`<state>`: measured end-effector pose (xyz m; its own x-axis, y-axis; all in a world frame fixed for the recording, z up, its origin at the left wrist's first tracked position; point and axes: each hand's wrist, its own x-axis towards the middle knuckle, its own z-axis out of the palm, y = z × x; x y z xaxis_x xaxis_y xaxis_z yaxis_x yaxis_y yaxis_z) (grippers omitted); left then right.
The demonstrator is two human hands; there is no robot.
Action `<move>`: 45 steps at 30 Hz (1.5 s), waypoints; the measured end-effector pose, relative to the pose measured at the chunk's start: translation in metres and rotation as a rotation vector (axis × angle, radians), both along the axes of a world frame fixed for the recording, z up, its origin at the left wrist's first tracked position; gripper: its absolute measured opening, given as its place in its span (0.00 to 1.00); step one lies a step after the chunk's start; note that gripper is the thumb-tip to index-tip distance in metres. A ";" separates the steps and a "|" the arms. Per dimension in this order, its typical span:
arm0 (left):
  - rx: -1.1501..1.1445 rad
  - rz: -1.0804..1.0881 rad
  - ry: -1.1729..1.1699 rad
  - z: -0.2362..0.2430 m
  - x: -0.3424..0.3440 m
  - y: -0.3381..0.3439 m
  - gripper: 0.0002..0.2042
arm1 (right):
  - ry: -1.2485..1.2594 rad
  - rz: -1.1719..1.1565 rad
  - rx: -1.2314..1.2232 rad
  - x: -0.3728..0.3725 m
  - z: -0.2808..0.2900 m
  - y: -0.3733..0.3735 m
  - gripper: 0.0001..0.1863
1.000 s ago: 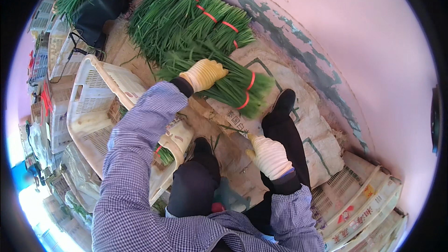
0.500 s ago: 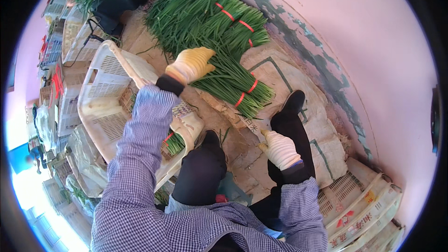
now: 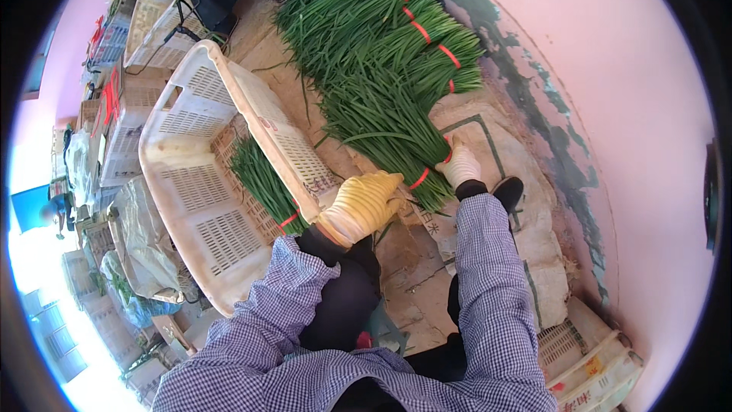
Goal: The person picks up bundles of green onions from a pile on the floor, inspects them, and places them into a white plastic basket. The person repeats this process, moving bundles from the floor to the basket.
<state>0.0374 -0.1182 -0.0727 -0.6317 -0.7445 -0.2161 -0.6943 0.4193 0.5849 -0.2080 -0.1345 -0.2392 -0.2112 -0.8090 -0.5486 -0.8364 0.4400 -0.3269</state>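
**A:** What has changed at your hands?

**B:** Your right hand (image 3: 462,165), clear of the stems half a second ago, now touches the banded end of the front garlic chives (image 3: 385,118). Your left hand (image 3: 360,207) has left the leaves and sits just beside a red band (image 3: 418,178). Assessment: your handling has passed from the leaves to the tied end.

**A:** State of your fingers?

**B:** Left: close together, nothing seen in them; whether the thumb meets them I cannot tell. Right: against the stems; whether clamped is hidden.

**A:** Surroundings and obstructions?

**B:** The front chives lie before you, leaves against the row of banded bunches (image 3: 366,38), cut ends toward the woven sack (image 3: 540,225). Your dark shoe (image 3: 509,191) is near your right hand. The white plastic crate (image 3: 174,154) holds another banded bunch (image 3: 259,175); its raised side stands close by your left hand, restricting room there.
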 end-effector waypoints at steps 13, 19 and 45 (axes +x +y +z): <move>0.193 0.110 0.099 -0.028 -0.002 0.001 0.23 | 0.018 0.046 -0.152 0.003 0.001 0.001 0.33; 0.353 0.211 0.131 -0.010 0.001 0.004 0.21 | -0.276 -0.318 -0.193 -0.010 0.086 0.055 0.29; 1.264 0.407 1.349 0.113 -0.036 0.087 0.22 | -0.471 -0.065 -0.914 0.021 0.377 0.148 0.25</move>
<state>0.0018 -0.0317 0.0398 -0.6725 -0.6931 -0.2594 0.4950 -0.6819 0.5385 -0.1872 0.0139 0.1382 -0.1919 -0.9536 0.2320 -0.5204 -0.1016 -0.8478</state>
